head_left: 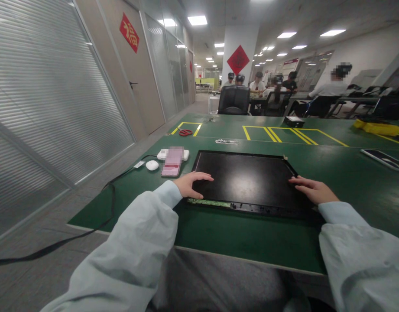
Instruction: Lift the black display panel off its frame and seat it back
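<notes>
A flat black display panel [251,175] lies on the green table in front of me, a light reflected in its glossy middle. Along its near edge runs a strip of green circuit board [212,203]. My left hand [193,184] is at the panel's left edge, fingers stretched over the surface and thumb spread apart. On the opposite side, my right hand [311,189] has its extended fingers at the right edge, thumb side toward the panel. Neither hand appears wrapped around the frame. The panel's underside is hidden.
Left of the panel are a pink phone [171,167], a white power strip [185,154] and a round white item [152,165]. Beyond are red scissors [185,132], yellow tape outlines and a black box [294,121]. Another phone [383,159] lies right. Several people sit behind.
</notes>
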`<state>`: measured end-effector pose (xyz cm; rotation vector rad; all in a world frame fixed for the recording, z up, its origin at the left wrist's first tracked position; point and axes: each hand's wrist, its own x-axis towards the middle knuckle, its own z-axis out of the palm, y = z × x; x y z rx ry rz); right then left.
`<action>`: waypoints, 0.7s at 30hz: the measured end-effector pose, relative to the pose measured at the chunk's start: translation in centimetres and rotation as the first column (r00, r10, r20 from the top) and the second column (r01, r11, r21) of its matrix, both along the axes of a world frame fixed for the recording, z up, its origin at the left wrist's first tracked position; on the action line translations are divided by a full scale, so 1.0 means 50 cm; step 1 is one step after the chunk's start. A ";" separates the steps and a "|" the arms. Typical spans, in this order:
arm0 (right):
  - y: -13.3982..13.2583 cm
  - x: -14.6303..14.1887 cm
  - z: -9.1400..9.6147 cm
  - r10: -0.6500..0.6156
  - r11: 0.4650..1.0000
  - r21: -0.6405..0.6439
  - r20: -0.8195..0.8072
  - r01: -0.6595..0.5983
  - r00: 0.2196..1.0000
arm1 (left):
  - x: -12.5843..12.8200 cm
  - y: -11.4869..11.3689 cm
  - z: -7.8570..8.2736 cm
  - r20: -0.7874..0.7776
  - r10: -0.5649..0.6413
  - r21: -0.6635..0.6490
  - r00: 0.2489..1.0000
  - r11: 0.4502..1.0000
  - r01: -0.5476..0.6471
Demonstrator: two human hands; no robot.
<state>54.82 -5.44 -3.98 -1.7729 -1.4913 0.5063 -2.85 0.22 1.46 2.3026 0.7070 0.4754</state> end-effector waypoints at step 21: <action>-0.006 -0.011 -0.006 -0.099 0.995 0.027 -0.013 0.099 0.995 | 0.017 0.024 -0.045 0.218 0.198 -0.062 0.956 0.980 -0.189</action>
